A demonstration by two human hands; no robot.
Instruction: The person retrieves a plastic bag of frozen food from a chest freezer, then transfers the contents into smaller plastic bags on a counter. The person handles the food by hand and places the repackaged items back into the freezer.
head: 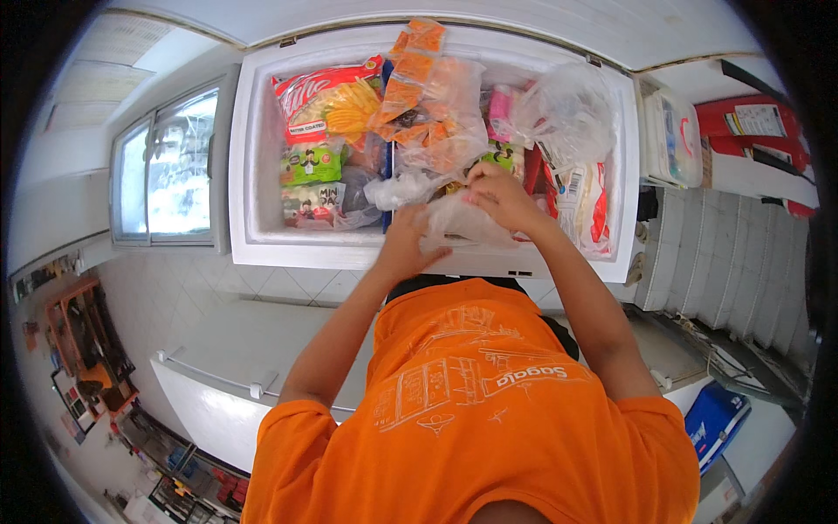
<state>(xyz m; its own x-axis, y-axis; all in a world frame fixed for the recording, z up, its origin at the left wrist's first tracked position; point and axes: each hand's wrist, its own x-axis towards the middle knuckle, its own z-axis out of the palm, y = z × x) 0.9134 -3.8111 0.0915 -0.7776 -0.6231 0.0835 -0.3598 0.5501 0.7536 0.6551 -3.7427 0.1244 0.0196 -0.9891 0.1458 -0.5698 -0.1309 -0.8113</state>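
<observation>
A chest freezer [242, 196] packed with frozen food lies open before me. My right hand [503, 196] pinches a thin clear plastic bag [468, 219] near the freezer's front wall. Fingers of my left hand [411, 241] touch the bag's left side, with the thumb spread; whether they grip it is hidden. Just beyond, a clear bag of orange-coloured packs [438, 144] rests on the pile, and a strip of orange sachets [409, 78] reaches the back rim. A bunched white plastic bag end [399, 190] lies beside my left fingers.
A red bag of frozen fries [334, 105] and a green pack [311, 164] fill the left side. Crumpled clear plastic [566, 111] covers the right. A plastic tub [674, 137] stands right of the freezer, a glass-doored fridge [167, 167] to the left, and a white counter-like unit [216, 393] behind me.
</observation>
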